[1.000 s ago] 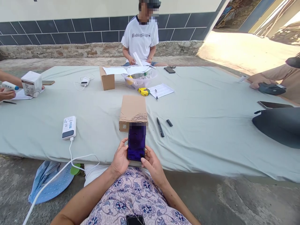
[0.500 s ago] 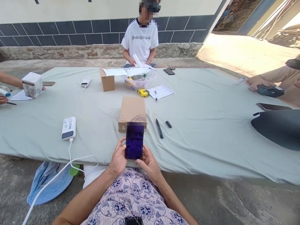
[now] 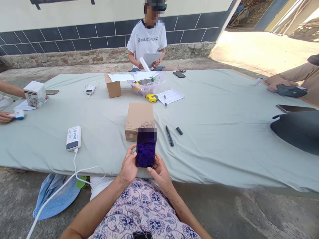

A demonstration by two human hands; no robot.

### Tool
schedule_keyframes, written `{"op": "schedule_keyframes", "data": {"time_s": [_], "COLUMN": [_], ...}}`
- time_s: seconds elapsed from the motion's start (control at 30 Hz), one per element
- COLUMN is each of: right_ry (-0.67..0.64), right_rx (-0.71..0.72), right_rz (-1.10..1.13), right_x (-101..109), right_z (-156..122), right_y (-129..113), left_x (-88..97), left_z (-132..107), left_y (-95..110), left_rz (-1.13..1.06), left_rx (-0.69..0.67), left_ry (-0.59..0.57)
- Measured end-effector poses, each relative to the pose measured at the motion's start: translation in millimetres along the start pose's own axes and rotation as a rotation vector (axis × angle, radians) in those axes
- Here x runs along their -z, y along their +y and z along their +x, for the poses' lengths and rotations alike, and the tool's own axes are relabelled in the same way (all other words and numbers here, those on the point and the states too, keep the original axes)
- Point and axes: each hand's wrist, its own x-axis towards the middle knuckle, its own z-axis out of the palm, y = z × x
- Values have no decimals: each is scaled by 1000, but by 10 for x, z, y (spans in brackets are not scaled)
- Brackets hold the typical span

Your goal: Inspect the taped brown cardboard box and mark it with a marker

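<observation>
A smartphone [image 3: 146, 151] with a dark purple screen is held upright at the near table edge. My left hand [image 3: 129, 166] grips its left side, and my right hand [image 3: 159, 171] is closed on its right side with the thumb by the lower edge. Just behind the phone lies a brown cardboard box [image 3: 140, 114] with thin dark lines drawn on its near part, partly covered by the phone. To the right of the box are a black marker [image 3: 169, 135] and its separate cap [image 3: 179, 130].
A white power bank [image 3: 73, 137] with a cable lies on the cloth-covered table [image 3: 219, 132]. Farther back are a yellow tape measure [image 3: 151, 98], a plastic basin [image 3: 159, 87] and a second cardboard box [image 3: 113, 88]. A black cap [image 3: 296, 131] lies right. Other people sit around.
The phone and my hands have shifted slightly right against the box. The person opposite has raised a sheet of paper. At left, another person's hand has lowered a white-and-blue device toward the table.
</observation>
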Motion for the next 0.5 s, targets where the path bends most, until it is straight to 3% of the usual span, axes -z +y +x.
{"op": "schedule_keyframes", "data": {"time_s": [0.5], "right_ry": [-12], "right_rx": [-19], "right_rz": [22], "right_x": [0], "right_z": [-17], "right_y": [15], "left_x": [39], "left_z": [-20], "left_y": [20], "left_rz": [18], "left_rx": [-8], "left_ry": [3]}}
